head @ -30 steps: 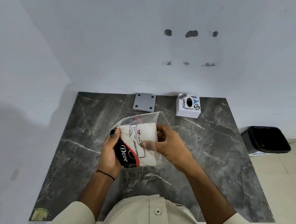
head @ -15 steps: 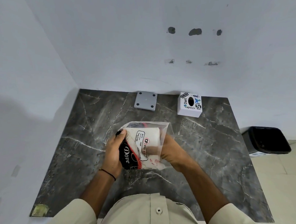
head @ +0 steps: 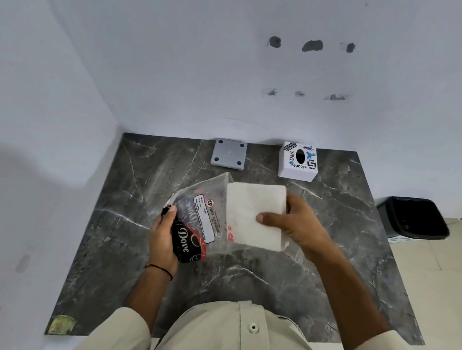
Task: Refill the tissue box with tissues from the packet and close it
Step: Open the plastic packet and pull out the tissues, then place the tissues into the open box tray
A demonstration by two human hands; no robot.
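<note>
A clear plastic tissue packet (head: 195, 226) with black, red and white print is held at its left end by my left hand (head: 162, 238). A white stack of tissues (head: 252, 208) sticks out of the packet's right side, pinched by my right hand (head: 296, 226), thumb on top. Both are above the middle of the dark marble table (head: 246, 277). The white cube tissue box (head: 298, 162), covered in stickers with an oval slot on top, stands at the back right by the wall. A grey square lid (head: 229, 154) with dark corner dots lies at the back centre.
A black waste bin (head: 412, 217) stands on the tiled floor to the right of the table. White walls close the back and left sides. A yellowish patch (head: 61, 324) marks the table's near left corner.
My right hand, which was inside the packet, has drawn the tissue stack out to the right. The packet now looks nearly flat in my left hand.
</note>
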